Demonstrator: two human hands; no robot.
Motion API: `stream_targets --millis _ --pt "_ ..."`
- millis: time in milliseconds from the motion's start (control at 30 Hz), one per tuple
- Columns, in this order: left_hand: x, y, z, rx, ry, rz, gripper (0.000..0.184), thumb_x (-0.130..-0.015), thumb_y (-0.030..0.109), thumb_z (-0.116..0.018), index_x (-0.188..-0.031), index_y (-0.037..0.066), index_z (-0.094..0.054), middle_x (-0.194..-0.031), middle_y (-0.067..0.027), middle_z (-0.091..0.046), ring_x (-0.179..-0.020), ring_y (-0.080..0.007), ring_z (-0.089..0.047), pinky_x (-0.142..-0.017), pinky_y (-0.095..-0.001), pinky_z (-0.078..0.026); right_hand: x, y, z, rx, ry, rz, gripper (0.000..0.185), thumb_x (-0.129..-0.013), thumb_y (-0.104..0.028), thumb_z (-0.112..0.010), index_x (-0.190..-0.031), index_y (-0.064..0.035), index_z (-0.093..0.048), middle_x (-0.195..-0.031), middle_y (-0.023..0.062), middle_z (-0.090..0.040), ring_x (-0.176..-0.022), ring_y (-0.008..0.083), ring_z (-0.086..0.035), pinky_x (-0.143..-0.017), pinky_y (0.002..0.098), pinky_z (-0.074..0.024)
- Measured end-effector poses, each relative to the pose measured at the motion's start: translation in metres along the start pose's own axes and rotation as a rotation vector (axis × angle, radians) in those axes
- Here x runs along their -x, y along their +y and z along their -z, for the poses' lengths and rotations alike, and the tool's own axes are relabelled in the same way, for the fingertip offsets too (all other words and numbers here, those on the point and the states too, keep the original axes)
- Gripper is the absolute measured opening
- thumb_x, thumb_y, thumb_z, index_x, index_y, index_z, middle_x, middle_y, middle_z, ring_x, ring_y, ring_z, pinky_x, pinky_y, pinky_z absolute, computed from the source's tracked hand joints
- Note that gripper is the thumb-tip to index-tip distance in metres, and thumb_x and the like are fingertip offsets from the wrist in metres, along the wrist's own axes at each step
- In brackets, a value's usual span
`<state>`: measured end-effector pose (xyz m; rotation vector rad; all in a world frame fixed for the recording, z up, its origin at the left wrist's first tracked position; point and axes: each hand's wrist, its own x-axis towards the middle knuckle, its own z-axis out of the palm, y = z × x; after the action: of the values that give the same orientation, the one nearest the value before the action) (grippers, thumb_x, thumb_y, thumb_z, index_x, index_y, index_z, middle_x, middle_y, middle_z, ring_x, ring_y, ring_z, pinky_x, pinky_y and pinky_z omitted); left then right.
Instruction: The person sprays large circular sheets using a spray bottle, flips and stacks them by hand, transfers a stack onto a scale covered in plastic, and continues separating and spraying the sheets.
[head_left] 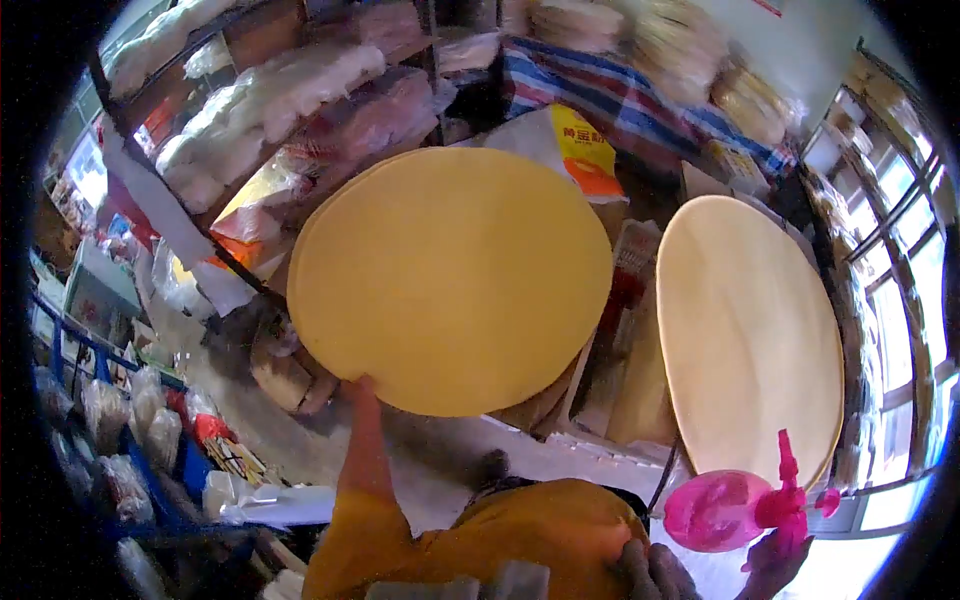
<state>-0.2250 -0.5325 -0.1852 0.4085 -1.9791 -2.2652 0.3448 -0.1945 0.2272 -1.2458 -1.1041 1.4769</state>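
Yellow round board point(450, 280), the landmark, tilted in front of the person, a second rim showing along its left edge. To its right, a pale round board point(745, 330). Behind its upper right edge, a yellow-and-orange printed bag point(592, 160), its label beginning 黄金, the next character unclear. To its lower right, a translucent pink spray bottle point(715, 510), gripped near the sprayer head by the right hand point(778, 565). At its lower left rim, the left hand point(362, 392) pinches the edge, fingers underneath hidden.
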Motion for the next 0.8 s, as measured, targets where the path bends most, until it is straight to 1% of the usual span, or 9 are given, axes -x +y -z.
stream_targets --millis 100,333,400,500,533,633,667,733,800 --pt "-0.049 0.000 0.013 0.022 -0.050 0.281 0.036 -0.074 0.018 -0.050 -0.105 0.000 -0.047 -0.096 -0.0104 -0.053 -0.081 -0.0239 -0.053 -0.068 -0.0337 -0.044 0.005 0.002 0.018 -0.086 0.095 0.020 0.052 -0.078 -0.055 -0.045 -0.070 -0.0042 -0.051 -0.050 0.0015 -0.045 -0.040 0.0097 -0.040 -0.036 0.0223 -0.0302" --pt "-0.029 -0.022 0.039 -0.102 -0.184 0.537 0.034 -0.079 0.025 -0.046 -0.103 0.001 -0.050 -0.094 -0.0106 -0.054 -0.078 -0.0225 -0.054 -0.064 -0.0343 -0.045 0.015 0.001 0.064 -0.327 0.244 -0.013 0.051 -0.080 -0.055 -0.042 -0.068 -0.0058 -0.049 -0.048 0.0008 -0.043 -0.037 0.0094 -0.038 -0.034 0.0219 -0.0285" --pt "-0.026 -0.027 0.041 -0.155 -0.185 0.567 0.034 -0.081 0.027 -0.045 -0.102 0.001 -0.051 -0.094 -0.0107 -0.055 -0.078 -0.0221 -0.054 -0.063 -0.0345 -0.046 0.020 0.000 0.080 -0.394 0.263 -0.036 0.051 -0.080 -0.055 -0.041 -0.067 -0.0063 -0.049 -0.047 0.0006 -0.042 -0.036 0.0093 -0.037 -0.033 0.0218 -0.0280" --pt "-0.042 -0.029 0.045 -0.297 -0.184 0.372 0.032 -0.081 0.026 -0.046 -0.099 0.001 -0.052 -0.092 -0.0102 -0.055 -0.075 -0.0214 -0.055 -0.061 -0.0338 -0.045 0.024 -0.005 0.079 0.134 0.325 0.164 0.047 -0.087 -0.048 -0.031 -0.066 -0.0094 -0.045 -0.044 -0.0005 -0.039 -0.031 0.0086 -0.033 -0.029 0.0196 -0.0245" --pt "-0.048 -0.029 0.047 -0.336 -0.181 0.299 0.031 -0.081 0.026 -0.046 -0.097 0.000 -0.053 -0.092 -0.0099 -0.055 -0.074 -0.0212 -0.055 -0.061 -0.0333 -0.045 0.032 -0.025 0.040 -0.186 0.404 0.033 0.046 -0.088 -0.047 -0.031 -0.068 -0.0084 -0.046 -0.046 0.0004 -0.042 -0.032 0.0088 -0.035 -0.029 0.0195 -0.0262" --pt "-0.071 -0.052 0.050 -0.416 -0.105 0.339 0.032 -0.082 0.027 -0.044 -0.097 0.001 -0.054 -0.094 -0.0112 -0.057 -0.079 -0.0223 -0.057 -0.063 -0.0324 -0.046 0.033 -0.023 0.068 -0.168 0.243 0.111 0.034 -0.088 -0.033 -0.039 -0.094 -0.0016 -0.051 -0.056 0.0031 -0.047 -0.037 0.0087 -0.040 -0.033 0.0187 -0.0314" --pt "-0.084 -0.058 0.054 -0.441 -0.072 0.393 0.033 -0.083 0.028 -0.042 -0.098 0.002 -0.055 -0.095 -0.0119 -0.057 -0.082 -0.0229 -0.057 -0.065 -0.0322 -0.046 0.030 -0.022 0.071 -0.141 0.355 0.139 0.037 -0.086 -0.039 -0.040 -0.086 -0.0042 -0.051 -0.054 0.0031 -0.047 -0.034 0.0098 -0.037 -0.030 0.0205 -0.0289" --pt "-0.130 -0.037 0.082 -1.339 -0.552 0.191 0.034 -0.084 0.029 -0.040 -0.101 0.004 -0.054 -0.100 -0.0124 -0.057 -0.089 -0.0248 -0.056 -0.070 -0.0337 -0.046 0.024 -0.021 0.083 -0.085 0.475 0.164 0.036 -0.083 -0.043 -0.041 -0.082 -0.0077 -0.047 -0.052 0.0030 -0.046 -0.031 0.0108 -0.034 -0.028 0.0224 -0.0264" --pt "-0.127 -0.022 0.077 -1.884 -0.732 0.031 0.035 -0.084 0.030 -0.039 -0.104 0.006 -0.054 -0.105 -0.0128 -0.056 -0.096 -0.0269 -0.054 -0.074 -0.0358 -0.046 0.019 -0.021 0.107 -0.029 0.481 0.159 0.029 -0.082 -0.038 -0.042 -0.088 -0.0095 -0.041 -0.052 0.0026 -0.044 -0.031 0.0105 -0.033 -0.028 0.0228 -0.0264"
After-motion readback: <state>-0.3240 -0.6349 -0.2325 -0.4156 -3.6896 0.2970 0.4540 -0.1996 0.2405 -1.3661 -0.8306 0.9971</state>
